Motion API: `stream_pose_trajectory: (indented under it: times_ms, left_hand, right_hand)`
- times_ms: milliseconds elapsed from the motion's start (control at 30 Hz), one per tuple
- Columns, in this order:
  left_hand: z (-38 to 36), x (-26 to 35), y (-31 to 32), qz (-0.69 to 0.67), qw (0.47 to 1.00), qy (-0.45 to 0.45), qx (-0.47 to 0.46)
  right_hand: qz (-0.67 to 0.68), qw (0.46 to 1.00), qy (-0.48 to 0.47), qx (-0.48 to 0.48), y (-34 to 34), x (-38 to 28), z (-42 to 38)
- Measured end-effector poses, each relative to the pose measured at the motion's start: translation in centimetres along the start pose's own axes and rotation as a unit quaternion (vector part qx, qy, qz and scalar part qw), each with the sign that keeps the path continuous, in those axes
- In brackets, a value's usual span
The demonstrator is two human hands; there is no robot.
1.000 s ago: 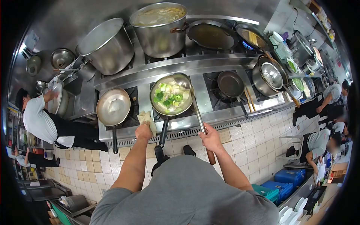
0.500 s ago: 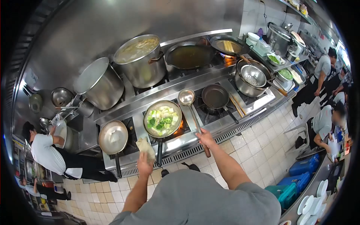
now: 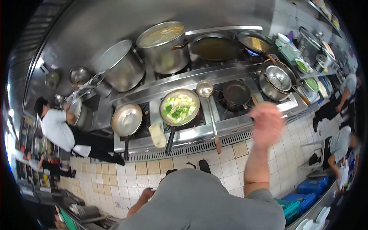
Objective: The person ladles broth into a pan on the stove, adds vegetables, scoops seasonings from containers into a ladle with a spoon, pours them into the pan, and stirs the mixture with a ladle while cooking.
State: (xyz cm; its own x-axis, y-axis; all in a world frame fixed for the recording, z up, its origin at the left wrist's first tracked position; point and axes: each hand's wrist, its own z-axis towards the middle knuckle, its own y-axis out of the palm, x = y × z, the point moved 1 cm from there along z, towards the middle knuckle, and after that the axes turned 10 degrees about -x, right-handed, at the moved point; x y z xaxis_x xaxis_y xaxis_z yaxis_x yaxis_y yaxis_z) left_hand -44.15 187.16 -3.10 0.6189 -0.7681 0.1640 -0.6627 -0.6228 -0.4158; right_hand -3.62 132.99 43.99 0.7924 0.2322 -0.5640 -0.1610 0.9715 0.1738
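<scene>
My right hand (image 3: 267,124), smeared by motion, reaches over the front of the stove and hides the handle of the small dark frying pan (image 3: 236,93). A wooden stick (image 3: 254,100) shows just beyond its fingers. Down by my waist is my left hand (image 3: 145,195), its fingers partly hidden behind my shirt. A frying pan (image 3: 180,120) of chopped green and white vegetables (image 3: 179,106) sits on the middle burner. The ladle (image 3: 211,115) lies by itself, bowl on the stove and handle over the front edge. To the pan's left, a folded cloth (image 3: 157,135) rests on the stove front.
An unused-looking steel pan (image 3: 127,119) stands at left. Behind are two tall stockpots (image 3: 163,50) and wide pans (image 3: 214,48) of liquid. A strainer (image 3: 278,78) sits in a pot at right. One person (image 3: 57,128) works at left; others are at right.
My right hand has let go of the ladle and moved right. My left hand has left the cloth on the stove and drawn back to my waist. The view has shifted.
</scene>
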Motion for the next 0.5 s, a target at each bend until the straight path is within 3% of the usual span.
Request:
stream_pose_trajectory:
  times_ms: [33, 67, 100, 133, 167, 200, 233, 267, 300, 333, 400, 433, 500]
  left_hand:
    - [0.2, 0.6, -0.7, -0.011, 1.000, 0.004, 0.019]
    - [0.5, 1.0, -1.1, -0.022, 0.999, 0.001, 0.044]
    - [1.2, 1.3, -2.0, -0.033, 0.997, -0.003, 0.070]
    - [1.5, 1.8, -3.0, -0.046, 0.993, 0.026, 0.102]
    - [4.7, 0.3, -3.4, 0.010, 0.988, 0.088, 0.124]
    - [2.0, 3.3, -5.3, -0.067, 0.986, 0.050, 0.147]
    - [4.4, 2.6, -5.9, -0.128, 0.977, 0.118, 0.126]
    - [0.3, 5.8, -7.7, -0.155, 0.969, 0.116, 0.152]
    - [0.4, 6.2, -8.3, -0.165, 0.967, 0.123, 0.150]
    - [0.6, 6.4, -8.3, -0.199, 0.951, 0.164, 0.170]
    - [-0.2, 5.8, -7.5, -0.238, 0.932, 0.201, 0.186]
    - [-1.1, 5.5, -6.7, -0.250, 0.927, 0.208, 0.187]
    - [-2.6, 2.8, -4.0, -0.259, 0.925, 0.218, 0.174]
  right_hand:
    - [0.017, 0.997, -0.003, 0.073, 0.6, -5.3, 0.3]
    - [0.028, 0.998, 0.001, 0.061, 0.8, -9.5, 1.3]
    - [0.009, 0.972, -0.227, -0.058, 0.8, -13.7, 2.3]
    - [-0.008, 0.881, -0.442, -0.166, 1.4, -17.5, 2.7]
    - [0.229, 0.819, -0.443, -0.283, 3.5, -20.9, 2.8]
    - [0.446, 0.698, -0.412, -0.380, 5.6, -24.2, 2.6]
    - [0.451, 0.693, -0.411, -0.385, 6.3, -27.8, 2.4]
    - [0.152, 0.798, -0.414, -0.411, 6.9, -31.4, 1.9]
    - [-0.164, 0.818, -0.382, -0.397, 7.8, -33.3, 1.8]
    - [-0.162, 0.811, -0.387, -0.408, 9.3, -33.9, 1.3]
    - [-0.231, 0.880, -0.231, -0.344, 12.9, -33.6, -0.8]
    - [-0.226, 0.880, -0.229, -0.349, 14.3, -33.0, -1.9]
    - [-0.095, 0.889, -0.315, -0.318, 17.3, -31.1, -3.0]
